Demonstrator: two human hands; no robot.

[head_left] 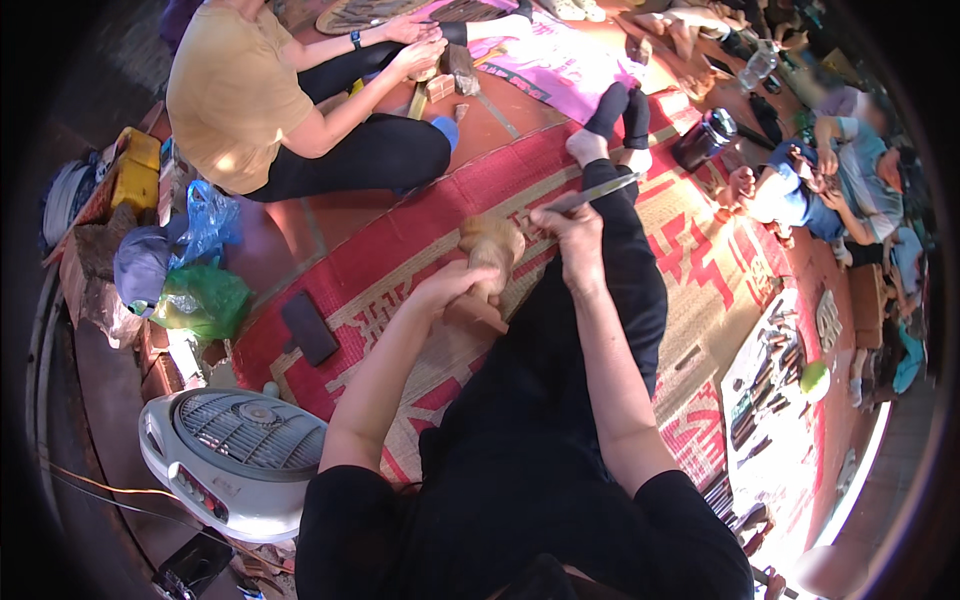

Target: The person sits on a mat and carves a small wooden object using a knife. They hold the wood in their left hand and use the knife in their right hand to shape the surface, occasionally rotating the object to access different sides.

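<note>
My left hand (457, 287) is closed round a pale yellowish piece of carved wood (492, 248), its rounded end pointing away from me. Against the underside of that hand is a reddish-brown block (474, 316); whether the fingers grip it too is hidden. To the right, my right hand (576, 240) is wrapped round a long flat tool (608, 188) with a greyish blade-like end sticking out to the right, over my stretched leg. Knife or file, I cannot tell. The tool is apart from the wood.
A red and cream patterned mat (430, 255) lies under me. A dark flat case (309, 328) and a grey fan (245, 440) are at left. Ahead left a person (240, 100) sits working. Several hand tools (762, 390) lie on a cloth at right, near a dark tumbler (705, 138).
</note>
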